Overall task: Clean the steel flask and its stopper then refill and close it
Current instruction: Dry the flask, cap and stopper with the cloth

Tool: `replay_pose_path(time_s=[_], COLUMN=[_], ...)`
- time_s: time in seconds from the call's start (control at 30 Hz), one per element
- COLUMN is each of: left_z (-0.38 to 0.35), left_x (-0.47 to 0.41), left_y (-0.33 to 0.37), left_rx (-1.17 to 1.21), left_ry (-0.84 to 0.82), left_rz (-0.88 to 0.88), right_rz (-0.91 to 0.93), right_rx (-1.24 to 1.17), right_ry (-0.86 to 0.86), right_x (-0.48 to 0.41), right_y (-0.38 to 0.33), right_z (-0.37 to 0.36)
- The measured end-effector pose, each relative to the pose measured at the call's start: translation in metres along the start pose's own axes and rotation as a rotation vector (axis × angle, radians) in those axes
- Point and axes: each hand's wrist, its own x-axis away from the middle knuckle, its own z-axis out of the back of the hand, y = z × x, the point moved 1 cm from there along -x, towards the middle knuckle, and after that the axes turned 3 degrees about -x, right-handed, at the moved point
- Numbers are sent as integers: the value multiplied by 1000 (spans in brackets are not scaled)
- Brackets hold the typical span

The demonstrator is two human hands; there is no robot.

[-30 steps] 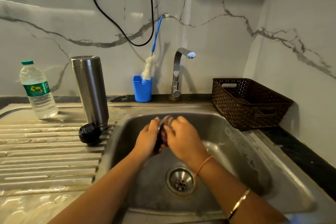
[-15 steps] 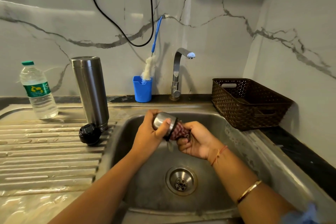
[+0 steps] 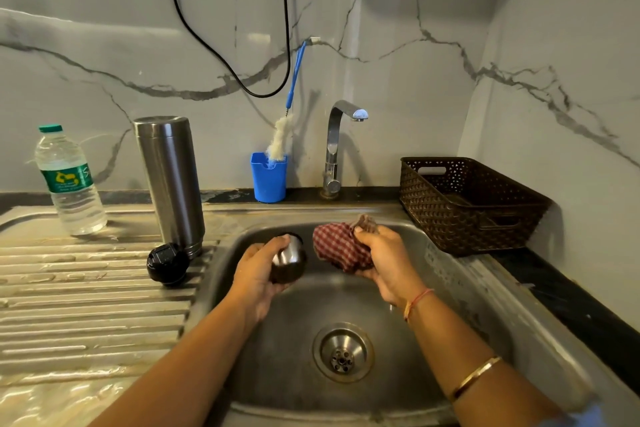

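Water bottle (image 3: pixel 71 184) green label's print is too blurred to read

A tall steel flask (image 3: pixel 169 180) stands upright with its mouth uncovered on the ribbed draining board, at the board's edge beside the sink basin. Just in front of it, touching its base, a round black stopper (image 3: pixel 167 263) lies on the board. Over the basin, near its back edge, a small steel cup-shaped cap (image 3: pixel 289 262) is held tilted, its shiny outside facing up.
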Motion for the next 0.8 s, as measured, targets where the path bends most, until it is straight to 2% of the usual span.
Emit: replay_pose_path(time_s=[0.07, 0.13, 0.27, 0.33, 0.43, 0.53, 0.7, 0.8], left_z=[-1, -4, -5, -4, -3, -7, -12, -12], left_x=[1, 4, 7, 8, 12, 15, 17, 16], left_y=[-1, -1, -5, -4, -1, -3, 0, 1], left_rx=[-9, -33, -249, -244, -273, -351, -395, -491], left_ry=[-14, -48, -59, -60, -101, -139, -212, -246], left_rz=[-6, -16, -84, -104, -139, -218, -264, -286], right_rz=[183, 395, 738, 868, 860, 744, 610, 570], right_rx=[268, 557, 974, 1159, 1393, 1468, 1420, 1292], right_ry=[76, 81, -201, -226, -214, -227, -248, -244], right_x=[4, 13, 35, 41, 42, 42, 41, 33], right_y=[4, 8, 16, 24, 37, 40, 34, 24], right_z=[-9, -20, -41, -50, -55, -53, -52, -48])
